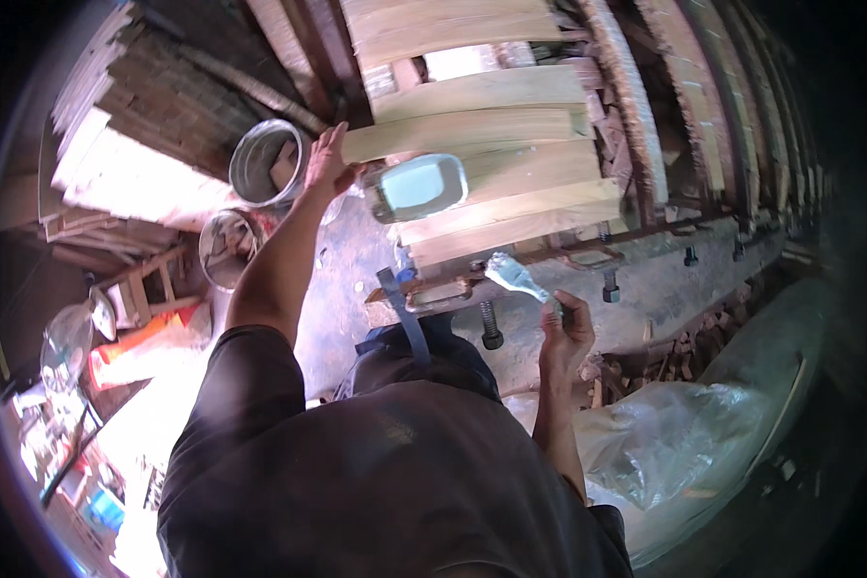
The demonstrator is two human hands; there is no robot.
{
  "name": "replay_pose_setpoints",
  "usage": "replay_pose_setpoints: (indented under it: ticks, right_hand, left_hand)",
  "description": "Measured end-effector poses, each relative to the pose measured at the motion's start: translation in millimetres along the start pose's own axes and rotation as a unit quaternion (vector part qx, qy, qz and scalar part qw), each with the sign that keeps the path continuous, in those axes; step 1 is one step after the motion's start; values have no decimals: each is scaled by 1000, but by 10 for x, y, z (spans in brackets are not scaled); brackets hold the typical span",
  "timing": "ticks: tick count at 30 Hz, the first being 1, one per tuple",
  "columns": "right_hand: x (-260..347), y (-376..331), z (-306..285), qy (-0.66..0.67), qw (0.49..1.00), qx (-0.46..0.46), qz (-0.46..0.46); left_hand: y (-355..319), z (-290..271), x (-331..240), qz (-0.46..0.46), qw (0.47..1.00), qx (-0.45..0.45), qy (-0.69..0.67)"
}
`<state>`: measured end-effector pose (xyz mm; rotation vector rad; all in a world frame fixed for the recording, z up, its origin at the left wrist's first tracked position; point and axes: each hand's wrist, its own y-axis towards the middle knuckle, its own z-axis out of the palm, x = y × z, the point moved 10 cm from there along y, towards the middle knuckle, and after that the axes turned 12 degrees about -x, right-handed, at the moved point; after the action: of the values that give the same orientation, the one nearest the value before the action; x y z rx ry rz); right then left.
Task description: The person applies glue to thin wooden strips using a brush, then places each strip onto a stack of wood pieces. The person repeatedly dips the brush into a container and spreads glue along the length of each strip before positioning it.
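1. The left hand (326,159) is reaching out to the end of a pale wooden board (472,130), one of several lying side by side on a clamping rack (588,252). Its fingers are lying spread and flat against the board's end rather than wrapped round it. With only that flat contact, the board could be sliding out of line with its neighbours if it is pushed unevenly.

2. The right hand (566,332) is holding a brush (515,276), fingers closed round the handle, the whitish bristle end pointing up toward the near edge of the boards. The brush is hanging over the floor and the metal clamp (433,292), so whatever is on it could be dripping there (whether it is wet, I cannot tell).

3. A shallow rectangular tub (416,186) of pale stuff is sitting on the boards just beside the left hand. A knock from the left forearm, or a shifting board under it, could be tipping it over.

4. Two metal buckets (265,164) are standing just beyond the left hand, near enough for an elbow to be catching them.
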<state>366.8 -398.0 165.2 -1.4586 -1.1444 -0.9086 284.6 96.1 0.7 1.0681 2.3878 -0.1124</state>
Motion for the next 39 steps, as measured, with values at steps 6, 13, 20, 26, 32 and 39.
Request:
replay_pose_setpoints:
  ticks: [6,13,20,26,32,39]
  right_hand:
    - [251,292,766,-68,990,70,-103]
    - [374,455,2116,-225,878,197,-373]
    - [71,486,2721,-377,726,321,-477]
    - [-89,718,2862,-408,743,385,-365]
    - [-383,1290,2792,-361,838,400,-88]
    - [-493,1440,2440,-229,892,318,227]
  left_hand:
    - [-20,-157,-268,67,997,-40,-28]
    - [98,-12,-147,9,996,-39,-82]
    - [229,147,-255,-119,971,97,-186]
    - [-25,214,21,-309,841,40,-443]
    - [-218,188,110,-313,812,-40,-490]
    - [-1166,-464,-16,-426,714,-284,-478]
